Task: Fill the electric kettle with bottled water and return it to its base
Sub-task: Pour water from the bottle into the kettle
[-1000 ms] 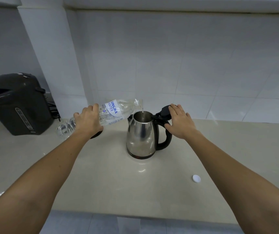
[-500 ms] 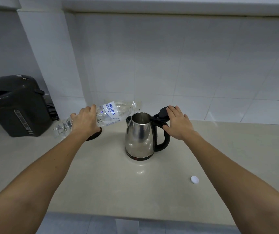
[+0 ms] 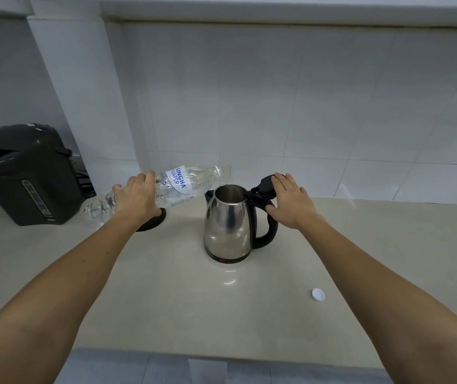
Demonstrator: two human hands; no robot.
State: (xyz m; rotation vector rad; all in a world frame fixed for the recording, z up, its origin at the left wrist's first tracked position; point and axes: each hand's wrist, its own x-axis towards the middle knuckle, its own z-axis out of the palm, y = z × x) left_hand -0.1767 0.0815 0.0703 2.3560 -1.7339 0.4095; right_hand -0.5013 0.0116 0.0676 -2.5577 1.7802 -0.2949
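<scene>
Bottle held beside the open kettle on the counter

Nearest lay a white cap (image 3: 318,295) on the counter (image 3: 166,300); beyond it the kettle (image 3: 228,228) stood upright off its base (image 3: 152,221) (mostly hidden behind the left wrist); the right hand (image 3: 291,202) rested open-fingered on the raised lid (image 3: 263,185); the left hand (image 3: 136,198) gripped the bottle (image 3: 183,185), tilted, mouth just beside the kettle's rim; far left sat a dark water boiler (image 3: 25,176).
</scene>
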